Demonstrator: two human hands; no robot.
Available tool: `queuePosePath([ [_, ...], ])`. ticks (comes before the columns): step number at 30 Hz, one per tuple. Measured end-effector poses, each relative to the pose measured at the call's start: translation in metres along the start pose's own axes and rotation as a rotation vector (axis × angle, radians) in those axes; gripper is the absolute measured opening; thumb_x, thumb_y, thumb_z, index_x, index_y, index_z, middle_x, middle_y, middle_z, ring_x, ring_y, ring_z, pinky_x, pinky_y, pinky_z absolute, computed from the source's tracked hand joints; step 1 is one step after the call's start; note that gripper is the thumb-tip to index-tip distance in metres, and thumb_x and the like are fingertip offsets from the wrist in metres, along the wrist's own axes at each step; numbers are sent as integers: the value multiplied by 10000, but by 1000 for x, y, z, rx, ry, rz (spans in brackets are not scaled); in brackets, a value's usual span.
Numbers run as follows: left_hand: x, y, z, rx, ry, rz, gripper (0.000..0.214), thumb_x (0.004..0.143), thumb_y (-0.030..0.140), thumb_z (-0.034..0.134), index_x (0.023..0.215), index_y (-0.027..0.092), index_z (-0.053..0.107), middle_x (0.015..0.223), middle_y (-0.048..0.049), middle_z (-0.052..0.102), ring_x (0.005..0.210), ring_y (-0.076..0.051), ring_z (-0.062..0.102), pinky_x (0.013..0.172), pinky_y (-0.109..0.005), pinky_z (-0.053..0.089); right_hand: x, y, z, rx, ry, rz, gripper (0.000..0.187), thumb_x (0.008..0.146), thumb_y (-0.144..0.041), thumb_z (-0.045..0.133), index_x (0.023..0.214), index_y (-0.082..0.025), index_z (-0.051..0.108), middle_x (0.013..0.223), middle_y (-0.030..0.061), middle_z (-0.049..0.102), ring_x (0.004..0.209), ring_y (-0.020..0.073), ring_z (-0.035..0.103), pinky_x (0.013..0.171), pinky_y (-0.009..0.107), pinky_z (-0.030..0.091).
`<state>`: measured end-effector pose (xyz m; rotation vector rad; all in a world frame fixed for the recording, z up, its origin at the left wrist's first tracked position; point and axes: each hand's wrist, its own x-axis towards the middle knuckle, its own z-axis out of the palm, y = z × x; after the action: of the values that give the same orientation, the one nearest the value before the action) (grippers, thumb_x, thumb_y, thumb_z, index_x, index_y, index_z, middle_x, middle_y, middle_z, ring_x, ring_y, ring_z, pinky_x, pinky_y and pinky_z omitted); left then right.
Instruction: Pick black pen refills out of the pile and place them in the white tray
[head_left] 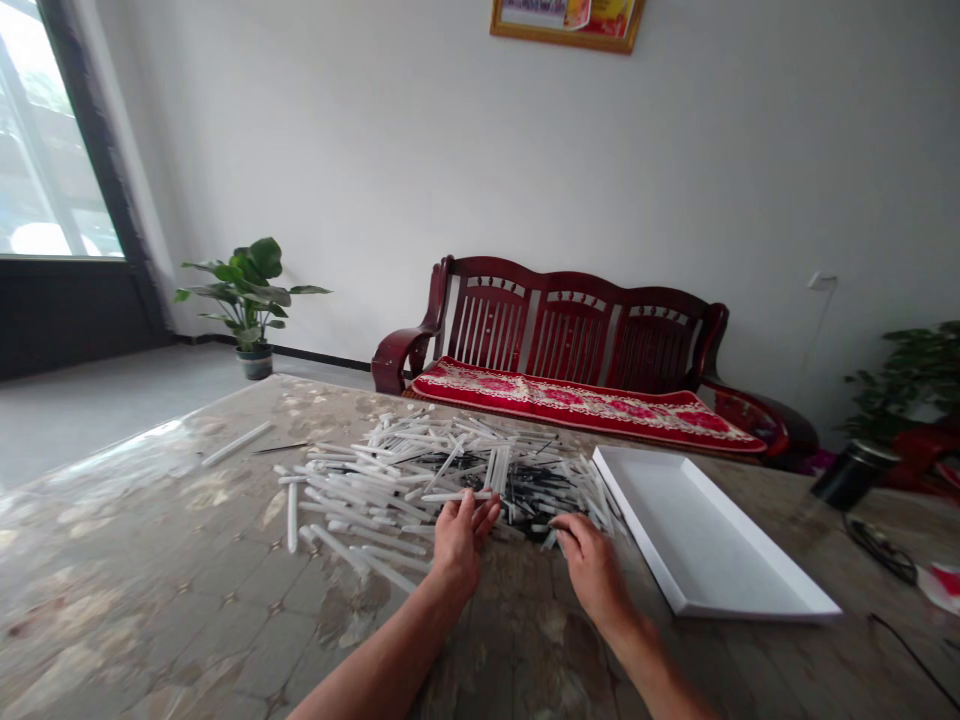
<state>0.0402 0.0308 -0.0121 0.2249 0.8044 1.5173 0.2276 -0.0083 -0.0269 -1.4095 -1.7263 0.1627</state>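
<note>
A heap of white pen barrels (390,470) mixed with thin black refills (525,490) lies spread over the marbled table (187,580). My left hand (459,540) rests at the heap's near edge, its fingers closed round one white barrel lying crosswise. My right hand (589,560) is just to the right, fingertips pinched on a small piece at the heap's edge that I cannot make out. A shallow white tray (750,590) lies to the right of my right hand.
One white barrel (236,443) and a thin black refill (279,449) lie apart at the far left. A dark cup (851,475) and black cables (877,550) sit at the right. Behind the table stand a red wooden bench (577,350) and potted plants (251,295).
</note>
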Motion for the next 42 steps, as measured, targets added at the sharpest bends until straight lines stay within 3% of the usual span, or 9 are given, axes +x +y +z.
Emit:
queuePosePath([
  [10, 1, -3, -4, 79, -72, 35, 158, 879, 251, 668, 844, 179, 532, 829, -61, 736, 742, -164, 749, 708, -291, 617, -4, -1, 3, -51, 3, -34, 251, 902, -155, 458, 923, -241, 693, 919, 57, 726, 894, 218, 691, 809, 335, 551],
  [16, 6, -5, -7, 194, -146, 110, 370, 728, 409, 789, 880, 189, 534, 806, -53, 746, 714, -175, 743, 689, -302, 602, -4, -6, -6, -131, 26, -134, 277, 922, -148, 453, 972, -242, 709, 909, 64, 709, 882, 219, 679, 804, 341, 540],
  [21, -8, -8, -6, 284, -256, 14, 461, 617, 474, 847, 834, 175, 572, 794, -41, 740, 673, -163, 724, 652, -279, 587, -3, -16, -7, 18, 20, -137, 204, 928, -237, 517, 918, -237, 720, 871, 58, 721, 854, 213, 685, 797, 324, 534],
  [24, -25, -13, -5, 330, -340, -91, 484, 590, 500, 862, 823, 170, 594, 775, -28, 725, 681, -162, 716, 610, -254, 572, -2, -24, -2, 247, -11, -5, 142, 879, -348, 626, 871, -236, 711, 797, 33, 724, 749, 196, 681, 692, 281, 530],
  [28, -38, -13, -3, 308, -400, -213, 449, 579, 452, 893, 747, 163, 593, 710, 2, 680, 681, -143, 699, 555, -206, 547, 0, -32, 6, 642, -34, 237, 331, 725, -515, 773, 752, -214, 636, 629, -21, 650, 529, 137, 567, 502, 230, 445],
  [31, -37, -11, -4, 274, -417, -291, 401, 594, 386, 905, 731, 155, 606, 701, 1, 672, 668, -131, 694, 535, -188, 546, 0, -35, 10, 763, -79, 345, 445, 611, -565, 834, 671, -211, 572, 554, -44, 585, 470, 110, 485, 461, 221, 388],
  [33, -34, -10, -4, 253, -407, -307, 339, 634, 321, 894, 735, 149, 620, 692, -3, 674, 654, -119, 690, 549, -181, 556, 0, -35, 10, 777, -112, 397, 463, 609, -599, 816, 667, -217, 562, 533, -48, 558, 445, 109, 456, 426, 219, 343],
  [37, -26, -10, -3, 189, -301, -245, 212, 724, 186, 831, 740, 141, 624, 687, -13, 682, 649, -107, 695, 578, -164, 566, 5, -18, -2, 658, -18, 403, 386, 776, -619, 642, 748, -235, 606, 630, -2, 627, 509, 164, 545, 443, 253, 385],
  [42, -14, -5, -3, 120, -165, -123, 136, 777, 98, 763, 779, 134, 632, 690, -14, 689, 635, -107, 700, 578, -170, 574, 11, 26, -28, 105, 208, 312, 193, 784, -388, 592, 825, -232, 697, 813, 51, 736, 742, 236, 670, 698, 336, 506],
])
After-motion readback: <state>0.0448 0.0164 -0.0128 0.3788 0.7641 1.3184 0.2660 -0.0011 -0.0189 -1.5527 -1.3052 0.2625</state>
